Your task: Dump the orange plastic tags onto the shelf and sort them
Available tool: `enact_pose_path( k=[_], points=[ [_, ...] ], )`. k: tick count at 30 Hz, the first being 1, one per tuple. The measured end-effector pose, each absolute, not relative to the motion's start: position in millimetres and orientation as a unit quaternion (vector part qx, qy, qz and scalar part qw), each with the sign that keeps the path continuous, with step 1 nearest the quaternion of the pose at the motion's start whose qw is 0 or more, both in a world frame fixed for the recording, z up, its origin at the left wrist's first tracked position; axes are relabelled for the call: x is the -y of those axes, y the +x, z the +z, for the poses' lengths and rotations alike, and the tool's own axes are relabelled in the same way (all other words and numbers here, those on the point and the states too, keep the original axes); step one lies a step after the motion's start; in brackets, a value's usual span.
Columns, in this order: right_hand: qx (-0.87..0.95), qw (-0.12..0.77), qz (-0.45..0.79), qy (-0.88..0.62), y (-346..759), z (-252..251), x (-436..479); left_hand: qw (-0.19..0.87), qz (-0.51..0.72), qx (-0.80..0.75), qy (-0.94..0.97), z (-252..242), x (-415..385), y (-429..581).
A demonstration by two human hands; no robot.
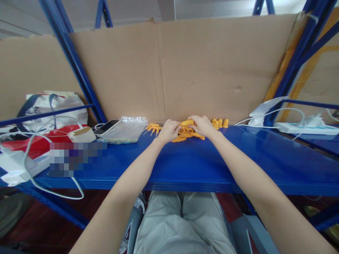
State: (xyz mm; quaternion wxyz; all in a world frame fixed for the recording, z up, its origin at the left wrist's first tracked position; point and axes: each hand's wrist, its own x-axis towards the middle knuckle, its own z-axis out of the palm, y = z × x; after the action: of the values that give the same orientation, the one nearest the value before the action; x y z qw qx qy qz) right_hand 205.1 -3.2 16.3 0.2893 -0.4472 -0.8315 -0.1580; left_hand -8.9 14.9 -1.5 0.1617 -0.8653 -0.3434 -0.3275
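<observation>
left hand: the left hand [168, 131] has its fingers bent inward and grips the left end of a rounded orange piece [186, 123]; the fingertips are too small to see well.
right hand: the right hand [203, 125] is closed on the right end of this same piece, with the back of the hand turned upward.
orange pieces: the rounded piece is between the two hands, near the back of the blue shelf [190, 164]; other orange parts [179, 139] lie just under it, and i cannot tell which ones are joined.
finger-like part: an orange part with several prongs [153, 127] lies just left of the left hand, with thin curly strips near it.
small blocks: three small orange blocks [220, 123] stand in a row, beside the right hand.
shelf left: a clear plastic packet [131, 129], a phone [109, 126], a red bag [42, 143] and a white tote bag [62, 107].
shelf right: a white power strip [309, 128] with cables.
behind: a cardboard panel [206, 70].
</observation>
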Motion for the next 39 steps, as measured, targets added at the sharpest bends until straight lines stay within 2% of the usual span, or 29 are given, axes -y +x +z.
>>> enact_pose_path(
  k=[6, 14, 18, 23, 27, 32, 35, 39],
  points=[
    [0.829, 0.292, -0.223, -0.421, 206, 19, 7, 0.099, -0.356, 0.377, -0.849, 1, -11, -4],
    [0.852, 0.258, -0.246, -0.384, 200, 19, 13, 0.182, -0.308, 0.354, -0.864, 7, 3, -8],
    [0.855, 0.254, -0.244, -0.381, 194, 17, 12, 0.178, -0.315, 0.351, -0.864, 7, 5, -5],
    [0.84, 0.266, -0.274, -0.386, 194, 20, 14, 0.061, -0.379, 0.379, -0.842, 4, 1, 5],
    [0.825, 0.279, -0.306, -0.385, 192, 20, 14, -0.105, -0.436, 0.369, -0.814, 4, -1, 11],
    [0.798, 0.31, -0.297, -0.424, 203, 20, 9, -0.297, -0.423, 0.375, -0.769, 4, -2, 6],
    [0.745, 0.35, -0.273, -0.498, 224, 22, 6, -0.31, -0.441, 0.404, -0.739, 3, -7, -2],
    [0.623, 0.392, -0.201, -0.646, 257, 20, 7, -0.256, -0.501, 0.446, -0.695, -1, -20, -12]
  ],
)
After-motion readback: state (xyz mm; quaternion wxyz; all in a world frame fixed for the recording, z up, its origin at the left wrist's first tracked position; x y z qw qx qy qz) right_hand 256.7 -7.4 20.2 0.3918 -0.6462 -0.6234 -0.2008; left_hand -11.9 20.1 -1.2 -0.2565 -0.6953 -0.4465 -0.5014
